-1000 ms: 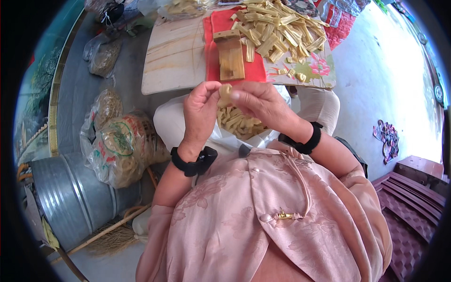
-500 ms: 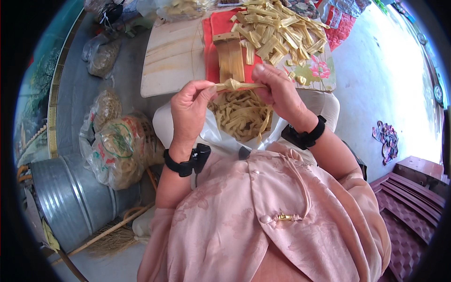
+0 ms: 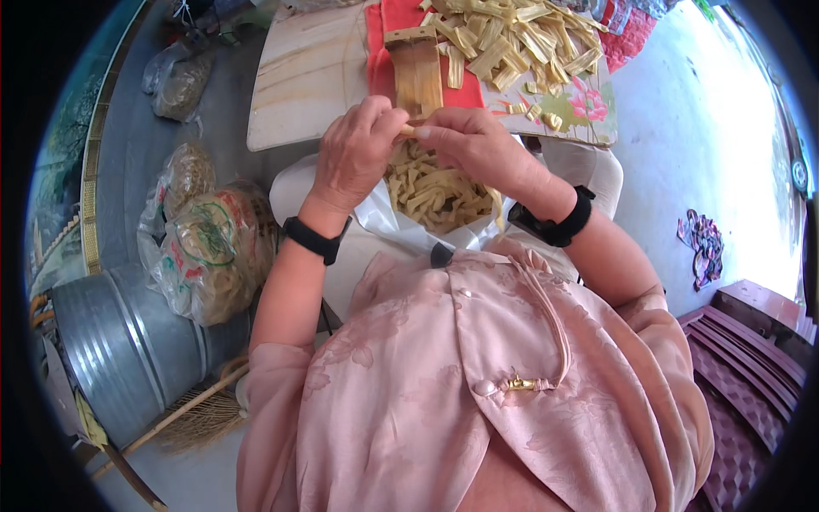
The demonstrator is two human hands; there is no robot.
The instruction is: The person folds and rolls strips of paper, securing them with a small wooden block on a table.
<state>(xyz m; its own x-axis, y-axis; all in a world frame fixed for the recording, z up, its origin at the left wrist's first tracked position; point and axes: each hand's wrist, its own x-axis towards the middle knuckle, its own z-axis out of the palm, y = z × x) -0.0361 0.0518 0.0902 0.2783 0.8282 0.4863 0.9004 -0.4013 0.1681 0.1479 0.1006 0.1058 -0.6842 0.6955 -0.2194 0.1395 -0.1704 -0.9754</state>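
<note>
Close together above a white plastic bag (image 3: 380, 220) are my two hands. My left hand (image 3: 354, 158) is closed, its fingers curled round one end of a pale yellow flat strip (image 3: 409, 131). Thumb and fingers of my right hand (image 3: 490, 152) pinch the same strip; most of it is hidden by the hands. Many soft yellow strips (image 3: 439, 198) fill the bag below. Just beyond my hands, a curved wooden piece (image 3: 416, 81) lies on a red cloth (image 3: 379, 64), and a heap of flat yellow strips (image 3: 503, 38) covers the table's far right.
The pale table (image 3: 299, 77) has a near edge beyond the bag. Several small folded pieces (image 3: 553, 122) lie on its right corner. To my left are filled plastic bags (image 3: 213, 256), a metal drum (image 3: 128, 341) and a broom (image 3: 205, 418). Maroon panels (image 3: 742, 384) stand at right.
A knot showed in the strip, stretched between my separated hands. Now my hands have come together, the left one turned over the strip, and the knot is out of sight.
</note>
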